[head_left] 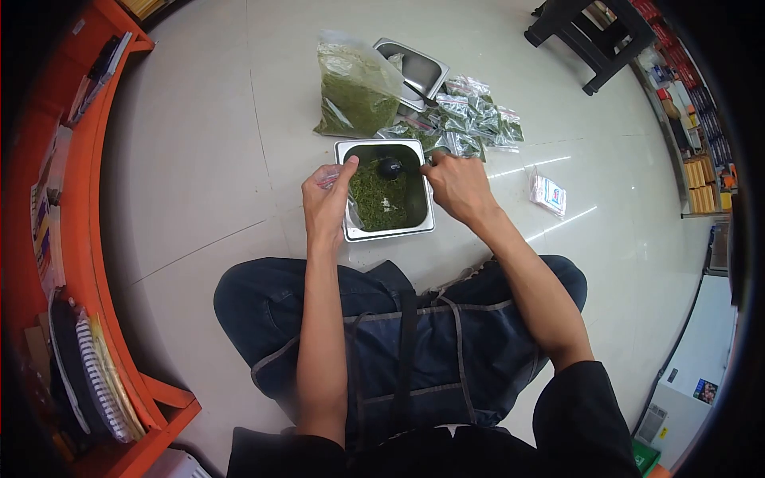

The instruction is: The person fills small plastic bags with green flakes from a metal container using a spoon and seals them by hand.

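Observation:
A square metal container (388,234) holding chopped green herbs (374,199) stands on the floor before my crossed legs. My left hand (328,195) is closed at its left rim on a small clear plastic bag (351,213), which hangs partly inside the container. At the right rim my right hand (458,185) is closed; what its fingers hold is hidden. A round black scoop (389,168) rests over the herbs near the container's back right. Behind stands a large clear bag of green herbs (355,99).
Several small filled bags (470,119) lie behind my right hand, by an empty metal container (418,68). A pack of small bags (548,195) lies on the floor at right. Orange shelving (103,239) stands left, a black stool (586,36) back right.

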A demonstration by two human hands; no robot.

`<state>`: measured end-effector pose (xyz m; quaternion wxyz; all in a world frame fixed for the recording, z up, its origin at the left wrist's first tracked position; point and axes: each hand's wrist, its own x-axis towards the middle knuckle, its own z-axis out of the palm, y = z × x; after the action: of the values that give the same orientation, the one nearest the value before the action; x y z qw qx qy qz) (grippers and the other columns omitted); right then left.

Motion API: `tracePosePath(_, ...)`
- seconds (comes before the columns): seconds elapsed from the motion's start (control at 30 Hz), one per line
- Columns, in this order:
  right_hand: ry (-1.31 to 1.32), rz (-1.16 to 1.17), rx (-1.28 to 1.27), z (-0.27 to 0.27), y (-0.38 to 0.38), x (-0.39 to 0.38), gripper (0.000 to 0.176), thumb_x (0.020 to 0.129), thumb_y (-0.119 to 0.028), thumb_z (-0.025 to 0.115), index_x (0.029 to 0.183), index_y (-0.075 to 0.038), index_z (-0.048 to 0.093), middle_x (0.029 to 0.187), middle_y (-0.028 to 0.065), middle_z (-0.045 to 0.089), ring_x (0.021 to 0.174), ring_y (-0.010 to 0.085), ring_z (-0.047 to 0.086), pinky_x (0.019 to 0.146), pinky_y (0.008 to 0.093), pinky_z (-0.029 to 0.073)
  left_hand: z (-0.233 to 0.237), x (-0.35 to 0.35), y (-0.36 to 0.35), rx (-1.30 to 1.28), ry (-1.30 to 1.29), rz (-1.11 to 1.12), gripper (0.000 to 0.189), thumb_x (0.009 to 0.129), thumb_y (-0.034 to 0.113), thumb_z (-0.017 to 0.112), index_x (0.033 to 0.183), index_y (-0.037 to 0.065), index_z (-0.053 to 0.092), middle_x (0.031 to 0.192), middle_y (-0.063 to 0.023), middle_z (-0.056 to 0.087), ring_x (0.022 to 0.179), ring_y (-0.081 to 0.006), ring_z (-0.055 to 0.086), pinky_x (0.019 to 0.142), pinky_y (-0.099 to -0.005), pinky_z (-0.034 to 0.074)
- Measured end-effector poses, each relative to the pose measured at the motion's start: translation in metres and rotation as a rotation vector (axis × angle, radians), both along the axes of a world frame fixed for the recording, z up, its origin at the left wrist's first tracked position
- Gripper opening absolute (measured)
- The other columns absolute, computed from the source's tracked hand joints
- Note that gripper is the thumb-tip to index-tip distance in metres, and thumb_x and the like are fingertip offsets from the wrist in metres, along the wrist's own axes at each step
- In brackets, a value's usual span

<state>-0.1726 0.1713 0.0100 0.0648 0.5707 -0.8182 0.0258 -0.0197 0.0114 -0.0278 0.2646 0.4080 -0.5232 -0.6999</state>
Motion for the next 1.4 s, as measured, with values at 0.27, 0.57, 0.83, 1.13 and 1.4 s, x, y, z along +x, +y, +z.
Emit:
tracePosePath(0.27,-0.121,-0.011,0.140,0.017,0.003,0.007,0.013,0.076,-0.008,0.061,0.069,-0.003,0.071,0.073,0.0188,0.069,0.070,0.0358,0.071,0.061,0.0452,0.056,-0.004,-0.001,-0.001,0.013,0.022,-0.003,0.038,0.083,0.032,0.081,0.087,-0.003,0.068,0.074,-0.0008,0.056,0.070,-0.0101,0.048,0.066,-0.0255,0.040)
tracePosePath(0.57,-0.202,-0.091,0.231,0.023,0.003,0.016,0.014,0.068,-0.012,0.073,0.075,0.000,0.071,0.080,0.0206,0.070,0.077,0.0355,0.071,0.068,0.0446,0.057,0.001,0.003,-0.001,0.064,0.007,-0.022,0.039,0.082,0.032,0.082,0.091,-0.004,0.068,0.081,-0.0032,0.061,0.073,-0.0098,0.051,0.068,-0.0245,0.041)
tracePosePath(0.83,-0.451,0.004,0.309,0.020,-0.001,0.025,0.020,0.070,-0.013,0.062,0.083,-0.002,0.072,0.075,0.0207,0.069,0.072,0.0388,0.068,0.070,0.0469,0.055,0.012,0.003,0.003,0.121,0.122,-0.034,0.033,0.085,0.026,0.080,0.091,-0.004,0.068,0.083,-0.0050,0.064,0.077,-0.0106,0.055,0.071,-0.0235,0.043)
tracePosePath(1.13,-1.083,0.027,0.135,-0.025,0.000,-0.029,0.027,0.071,-0.008,0.057,0.091,0.002,0.073,0.081,0.0144,0.074,0.068,0.0242,0.071,0.067,0.0362,0.056,0.004,0.004,-0.002,0.070,0.053,-0.039,0.035,0.083,0.030,0.082,0.091,-0.002,0.069,0.085,-0.0050,0.064,0.079,-0.0124,0.055,0.075,-0.0261,0.043)
tracePosePath(1.4,-1.198,-0.125,0.177,-0.020,0.014,-0.053,0.030,0.072,0.000,0.052,0.095,0.005,0.071,0.077,0.0101,0.074,0.063,0.0162,0.068,0.061,0.0290,0.055,0.009,0.006,-0.002,0.060,-0.021,-0.010,0.040,0.082,0.033,0.082,0.092,-0.003,0.068,0.086,-0.0064,0.063,0.082,-0.0139,0.055,0.076,-0.0274,0.043)
